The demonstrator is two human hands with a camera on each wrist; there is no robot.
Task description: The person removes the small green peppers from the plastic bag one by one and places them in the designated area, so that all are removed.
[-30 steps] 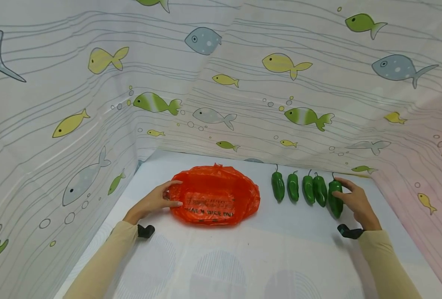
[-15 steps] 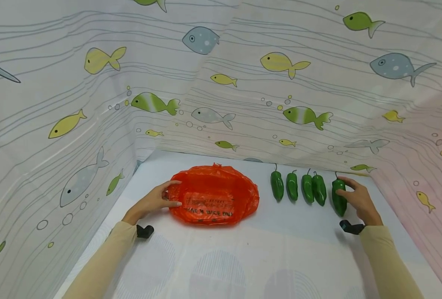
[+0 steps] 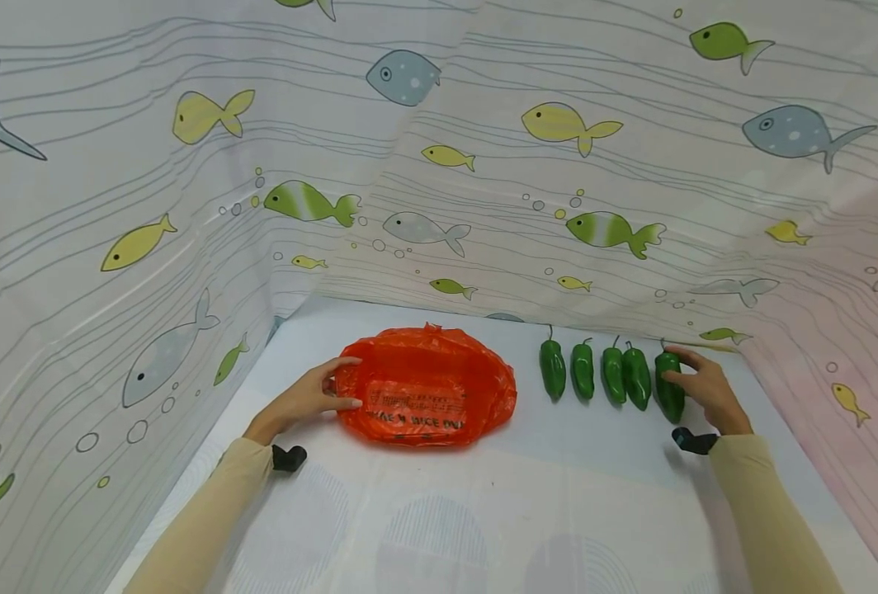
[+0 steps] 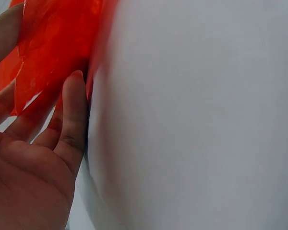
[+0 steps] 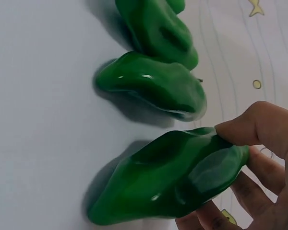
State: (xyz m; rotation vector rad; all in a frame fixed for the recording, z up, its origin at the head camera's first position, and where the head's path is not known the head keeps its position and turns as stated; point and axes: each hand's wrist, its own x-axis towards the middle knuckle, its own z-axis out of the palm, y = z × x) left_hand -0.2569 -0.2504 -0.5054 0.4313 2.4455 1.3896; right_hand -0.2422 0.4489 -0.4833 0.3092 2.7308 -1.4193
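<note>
On the left, my left hand (image 3: pixel 305 402) holds the side of a red plastic bag (image 3: pixel 498 396), which lies with its mouth spread wide. The left wrist view shows the fingers (image 4: pixel 74 110) against the thin red film (image 4: pixel 53 48), some partly hidden by it. My right hand (image 3: pixel 710 392) pinches a green chili pepper (image 3: pixel 669 398) near its stem end, at the right end of a row. In the right wrist view, the thumb (image 5: pixel 249 127) lies on one side of the held pepper (image 5: pixel 158 177), with the fingers on its other side.
Left of the held pepper, several other green peppers (image 3: pixel 553 371) lie side by side on the white table (image 3: pixel 558 478). A fish-patterned sheet (image 3: pixel 483 190) rises behind the table and on both sides.
My right hand and its pepper first shift a little right, away from the row, then back left and slightly farther from me. The left hand and bag stay put.
</note>
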